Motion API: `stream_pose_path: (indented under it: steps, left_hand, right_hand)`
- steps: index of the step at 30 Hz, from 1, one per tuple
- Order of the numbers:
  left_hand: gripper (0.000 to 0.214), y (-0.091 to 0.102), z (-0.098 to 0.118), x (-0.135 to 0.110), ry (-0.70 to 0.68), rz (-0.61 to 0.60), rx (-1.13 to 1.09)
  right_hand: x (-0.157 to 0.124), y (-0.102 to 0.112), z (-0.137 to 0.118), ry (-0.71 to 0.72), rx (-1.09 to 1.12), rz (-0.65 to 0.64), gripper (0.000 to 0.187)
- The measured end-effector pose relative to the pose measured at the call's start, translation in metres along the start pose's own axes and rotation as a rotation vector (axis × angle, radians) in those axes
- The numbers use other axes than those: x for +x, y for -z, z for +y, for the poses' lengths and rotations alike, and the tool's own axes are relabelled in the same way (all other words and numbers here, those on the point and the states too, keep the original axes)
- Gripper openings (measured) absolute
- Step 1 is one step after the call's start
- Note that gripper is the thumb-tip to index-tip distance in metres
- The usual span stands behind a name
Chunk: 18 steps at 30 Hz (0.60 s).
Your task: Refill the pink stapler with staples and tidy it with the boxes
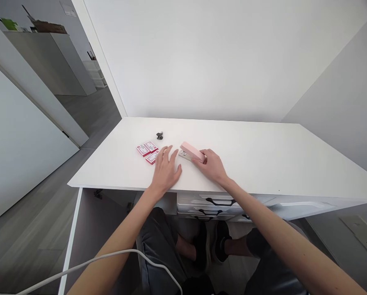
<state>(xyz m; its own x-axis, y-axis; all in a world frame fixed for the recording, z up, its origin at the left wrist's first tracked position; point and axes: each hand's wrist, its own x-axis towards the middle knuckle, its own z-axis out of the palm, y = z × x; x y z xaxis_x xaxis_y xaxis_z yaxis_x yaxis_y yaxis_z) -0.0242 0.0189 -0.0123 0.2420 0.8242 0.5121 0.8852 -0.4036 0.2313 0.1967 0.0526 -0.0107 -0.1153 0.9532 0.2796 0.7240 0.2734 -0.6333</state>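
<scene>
A pink stapler [192, 150] with a pale base lies on the white tabletop [247, 159]. The fingers of my right hand [212, 164] are closed around its right end. My left hand [165, 169] rests on the tabletop to the left of the stapler, fingers spread and holding nothing. Beside its fingertips are several small red-and-white boxes [143, 150], one of them partly covered by the hand. A small dark metal piece, which looks like a staple remover [160, 135], sits behind the boxes.
Below the front edge are drawers with dark handles [220, 202] and an open cabinet space at left. A white cable [109, 255] crosses in front of my left forearm. A white wall [201, 61] rises behind the tabletop. My legs are under the front edge.
</scene>
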Motion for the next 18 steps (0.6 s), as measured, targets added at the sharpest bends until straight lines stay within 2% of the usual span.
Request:
stream_pose_path:
  steps: [4, 9, 12, 18]
  left_hand:
    - [0.061, 0.024, -0.046, -0.006, 0.138, 0.051, 0.085]
    - [0.078, 0.044, -0.097, -0.013, 0.278, 0.060, 0.094]
    - [0.085, 0.045, -0.109, -0.014, 0.338, 0.038, 0.057]
    - [0.089, 0.044, -0.110, -0.012, 0.424, 0.032, -0.042]
  right_hand:
    - [0.013, -0.028, -0.023, -0.040, 0.051, 0.023, 0.028]
    - [0.030, -0.049, -0.042, -0.080, 0.058, 0.001, 0.026]
    - [0.041, -0.059, -0.048, -0.088, 0.062, -0.005, 0.025]
    - [0.060, -0.079, -0.060, -0.049, 0.122, -0.026, 0.026]
